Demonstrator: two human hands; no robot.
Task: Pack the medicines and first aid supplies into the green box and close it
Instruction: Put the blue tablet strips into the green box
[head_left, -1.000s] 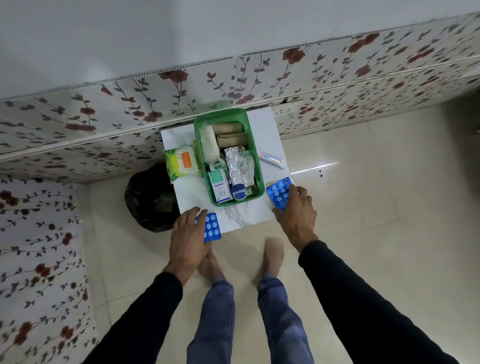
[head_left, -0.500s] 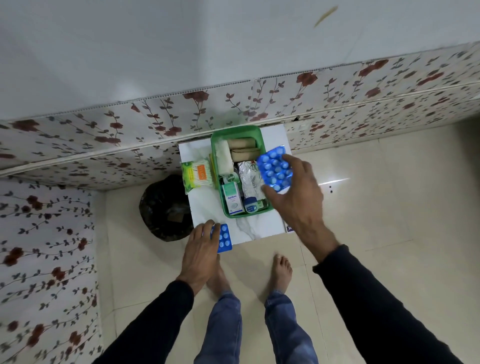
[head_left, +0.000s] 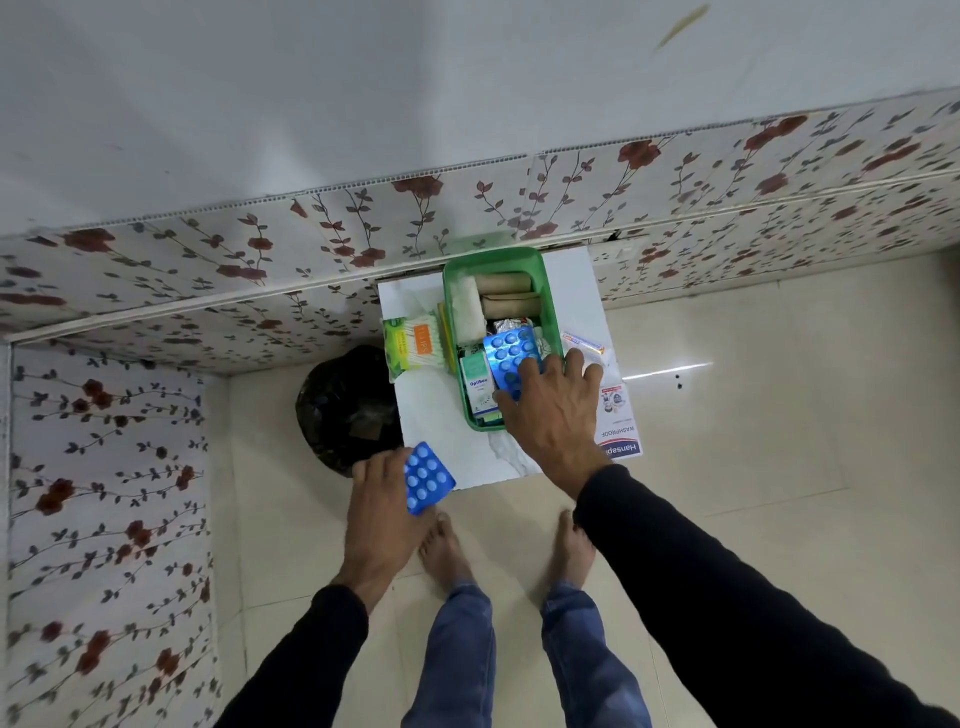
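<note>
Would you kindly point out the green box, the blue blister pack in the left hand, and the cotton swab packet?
green box (head_left: 551, 291): head view, right wall near the far corner.
blue blister pack (head_left: 427, 477): head view, middle of its pill face.
cotton swab packet (head_left: 415, 347): head view, middle of its front.

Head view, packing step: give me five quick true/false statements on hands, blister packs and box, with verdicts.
1. The right hand holds a blue blister pack over the green box. True.
2. The left hand is empty. False: it holds a second blue blister pack at the near edge of the white table.
3. The green box is closed. False: it is open, with rolls and packets visible inside.
4. The cotton swab packet lies on the table outside the box, on its left side. True.
5. The Hansaplast box is packed inside the green box. False: it lies outside, on the box's right side, by the right hand.
</note>
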